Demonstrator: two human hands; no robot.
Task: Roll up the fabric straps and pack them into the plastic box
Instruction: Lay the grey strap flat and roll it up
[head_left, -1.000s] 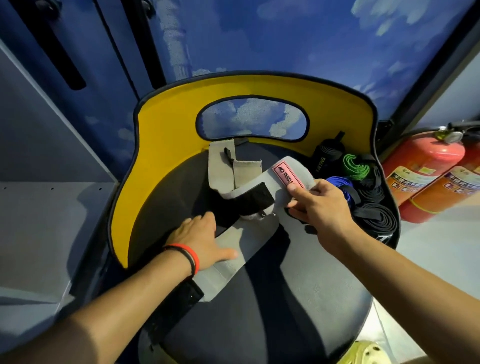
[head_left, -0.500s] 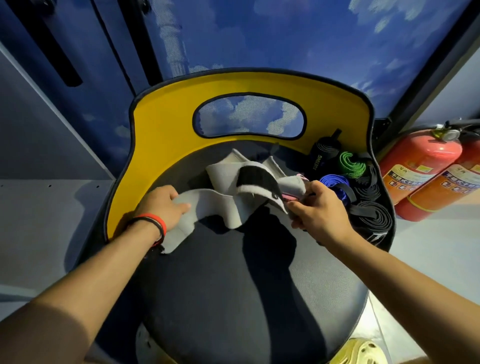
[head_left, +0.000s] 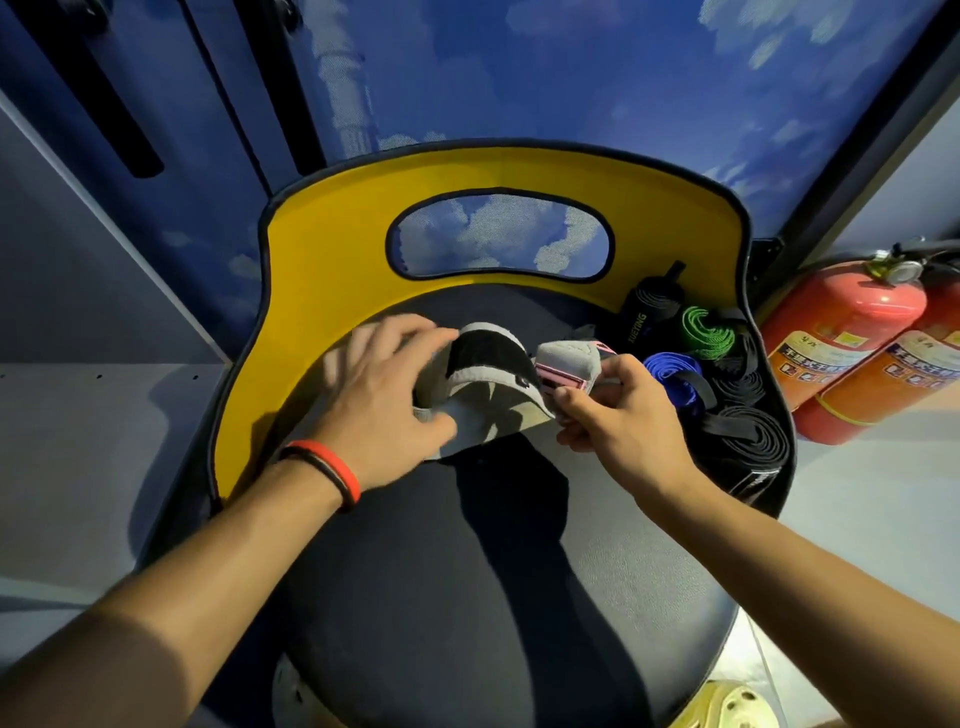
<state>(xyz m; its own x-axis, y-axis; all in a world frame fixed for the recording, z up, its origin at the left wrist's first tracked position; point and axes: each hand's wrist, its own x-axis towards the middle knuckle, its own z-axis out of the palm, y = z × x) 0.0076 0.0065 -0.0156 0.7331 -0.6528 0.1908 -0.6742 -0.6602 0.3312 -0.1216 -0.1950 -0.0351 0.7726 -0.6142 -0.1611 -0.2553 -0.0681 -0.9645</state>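
A grey fabric strap (head_left: 488, 400) with a black patch and a pink label lies bunched on the dark round seat (head_left: 467, 597), near the seat's back. My left hand (head_left: 379, 395) grips its left part, fingers curled over the top and thumb under the fabric. My right hand (head_left: 618, 415) pinches the end with the pink label. To the right, rolled straps sit on the seat: a black roll (head_left: 652, 312), a green roll (head_left: 704, 332), a blue roll (head_left: 672, 379) and further black rolls (head_left: 748, 441). No plastic box is in view.
The seat has a yellow curved backrest (head_left: 322, 270) with an oval opening. Two red fire extinguishers (head_left: 852, 343) lie right of the seat on the grey floor. A grey panel (head_left: 78, 415) stands at the left. A pale yellow shoe (head_left: 727, 706) shows at the bottom.
The strap lay spread out across the seat; now it is gathered into a bunch. My left hand moved from the strap's left end in toward the middle, close to my right hand.
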